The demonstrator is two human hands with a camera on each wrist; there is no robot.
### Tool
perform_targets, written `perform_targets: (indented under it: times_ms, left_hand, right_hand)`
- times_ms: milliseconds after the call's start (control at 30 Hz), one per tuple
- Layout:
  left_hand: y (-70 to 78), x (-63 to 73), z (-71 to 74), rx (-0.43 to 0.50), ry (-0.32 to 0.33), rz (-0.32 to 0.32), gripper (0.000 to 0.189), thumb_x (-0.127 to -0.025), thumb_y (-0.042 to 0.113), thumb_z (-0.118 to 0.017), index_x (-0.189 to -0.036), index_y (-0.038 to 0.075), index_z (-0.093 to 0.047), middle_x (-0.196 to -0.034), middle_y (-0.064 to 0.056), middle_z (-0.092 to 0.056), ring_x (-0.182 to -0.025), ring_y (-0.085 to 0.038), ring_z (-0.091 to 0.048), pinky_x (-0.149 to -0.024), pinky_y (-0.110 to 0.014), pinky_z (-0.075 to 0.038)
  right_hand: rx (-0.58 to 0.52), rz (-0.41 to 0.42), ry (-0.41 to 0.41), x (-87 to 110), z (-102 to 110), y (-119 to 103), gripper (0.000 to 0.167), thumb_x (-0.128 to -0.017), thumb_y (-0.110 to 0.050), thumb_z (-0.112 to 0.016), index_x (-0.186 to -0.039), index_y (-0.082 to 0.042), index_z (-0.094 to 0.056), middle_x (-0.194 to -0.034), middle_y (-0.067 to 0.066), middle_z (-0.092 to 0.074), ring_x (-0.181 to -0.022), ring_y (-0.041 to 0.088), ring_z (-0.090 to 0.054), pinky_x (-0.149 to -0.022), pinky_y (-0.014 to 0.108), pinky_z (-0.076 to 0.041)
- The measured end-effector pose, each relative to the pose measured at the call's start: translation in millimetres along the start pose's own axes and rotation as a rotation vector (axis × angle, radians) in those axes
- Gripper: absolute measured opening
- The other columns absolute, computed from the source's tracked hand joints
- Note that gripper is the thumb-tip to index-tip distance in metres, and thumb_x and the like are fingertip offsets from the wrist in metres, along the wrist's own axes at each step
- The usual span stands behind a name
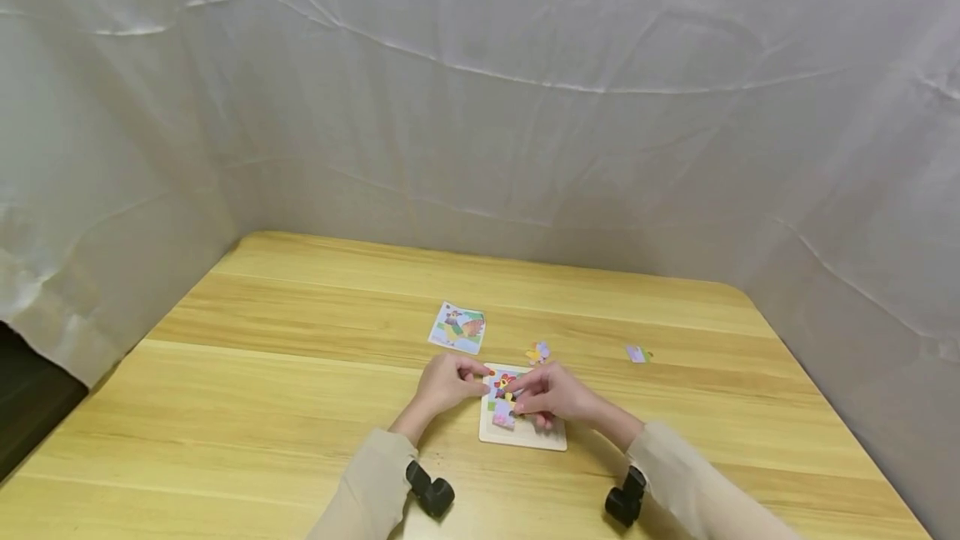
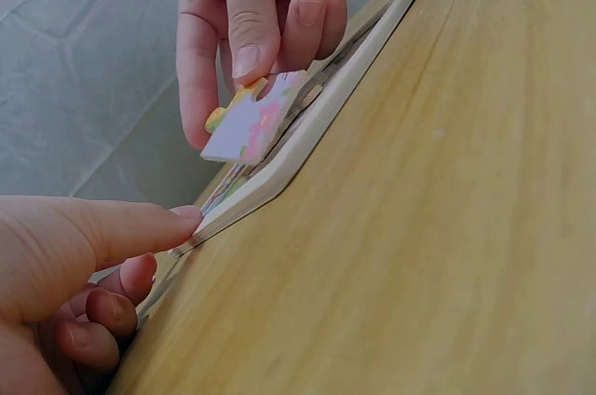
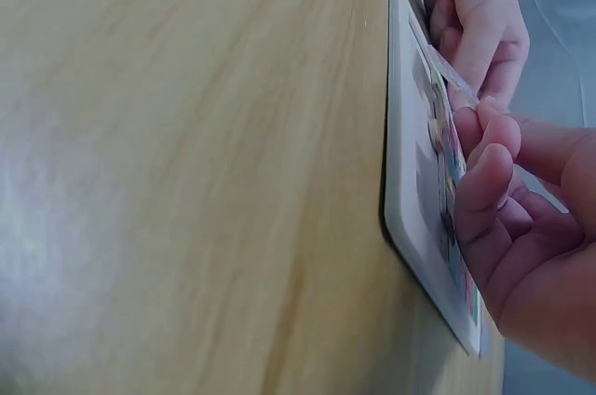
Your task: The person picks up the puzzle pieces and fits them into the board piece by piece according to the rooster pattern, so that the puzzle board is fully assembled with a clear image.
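In the head view, my right hand (image 1: 558,394) is over a shallow puzzle tray (image 1: 536,440). Its thumb and index finger pinch a jigsaw piece (image 2: 250,129), lilac with pink flowers and a yellow knob. The left wrist view shows that piece tilted just above the tray. My left hand (image 1: 444,382) touches the tray's left edge with its thumb and index finger; the other fingers are bent below. Some colourful pieces (image 1: 504,382) lie in the tray's upper left part, partly hidden by my right fingers.
Behind the tray lies a square picture card (image 1: 457,328) with a cartoon animal. Loose jigsaw pieces (image 1: 538,352) sit just past the tray's far edge, and another puzzle piece (image 1: 637,354) lies farther right. Grey cloth (image 1: 480,148) hangs around the wooden table (image 1: 300,407).
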State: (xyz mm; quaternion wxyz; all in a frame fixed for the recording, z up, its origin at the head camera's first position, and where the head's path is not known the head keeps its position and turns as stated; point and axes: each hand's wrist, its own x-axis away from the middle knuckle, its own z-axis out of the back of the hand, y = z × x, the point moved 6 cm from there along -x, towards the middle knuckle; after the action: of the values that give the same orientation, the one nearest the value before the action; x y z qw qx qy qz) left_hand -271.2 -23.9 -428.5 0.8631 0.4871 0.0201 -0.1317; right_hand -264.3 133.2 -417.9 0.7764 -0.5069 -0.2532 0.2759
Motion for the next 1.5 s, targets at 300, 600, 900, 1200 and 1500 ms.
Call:
perform_targets:
  times_ms: [300, 600, 900, 1200, 1500]
  left_hand:
    - [0.3, -0.5, -0.3, 0.009, -0.002, 0.01, 0.017, -0.07, 0.012, -0.073, -0.086, 0.007, -0.072, -0.055, 0.007, -0.048, -0.052, -0.007, -0.043, -0.052, -0.023, -0.034]
    - [2.5, 0.4, -0.5, 0.006, -0.01, 0.008, 0.017, -0.071, 0.012, -0.073, -0.087, 0.007, -0.072, -0.055, 0.007, -0.047, -0.051, -0.007, -0.041, -0.049, -0.022, -0.032]
    - [3.4, 0.6, 0.5, 0.002, -0.006, 0.0, 0.016, -0.071, 0.012, -0.073, -0.086, 0.008, -0.072, -0.055, 0.007, -0.047, -0.051, -0.007, -0.04, -0.049, -0.021, -0.032]
    - [3.3, 0.6, 0.7, 0.002, -0.002, 0.004, 0.016, -0.07, 0.012, -0.073, -0.085, 0.008, -0.072, -0.054, 0.007, -0.046, -0.051, -0.006, -0.04, -0.049, -0.022, -0.031]
    - [3.2, 0.9, 1.6, -0.003, 0.004, 0.005, 0.015, -0.071, 0.012, -0.072, -0.085, 0.008, -0.072, -0.055, 0.007, -0.047, -0.052, -0.006, -0.04, -0.05, -0.021, -0.032]
  right_hand:
    - [0.053, -0.008, -0.037, -1.5, -9, -7, 0.028, -0.082, -0.002, -0.062, -0.108, 0.006, -0.06, -0.057, 0.015, -0.058, -0.037, 0.007, -0.044, -0.037, 0.019, -0.038]
    - [0.121, -0.004, -0.033, -1.7, -13, -8, 0.027, -0.081, -0.002, -0.063, -0.107, 0.006, -0.061, -0.056, 0.009, -0.056, -0.036, 0.007, -0.044, -0.036, 0.019, -0.038]
    - [0.189, 0.034, 0.0, -0.4, -15, -15, 0.025, -0.076, -0.001, -0.067, -0.1, 0.008, -0.063, -0.057, 0.006, -0.056, -0.036, 0.007, -0.038, -0.035, 0.018, -0.033]
    - [0.287, 0.074, 0.031, -2.5, -19, -16, 0.021, -0.073, -0.002, -0.071, -0.092, 0.005, -0.064, -0.059, -0.002, -0.053, -0.037, 0.001, -0.036, -0.037, 0.016, -0.03]
    - [0.336, 0.065, 0.078, -3.6, -21, -18, 0.019, -0.072, -0.003, -0.072, -0.088, 0.003, -0.065, -0.06, -0.003, -0.051, -0.041, 0.001, -0.037, -0.04, 0.016, -0.03]
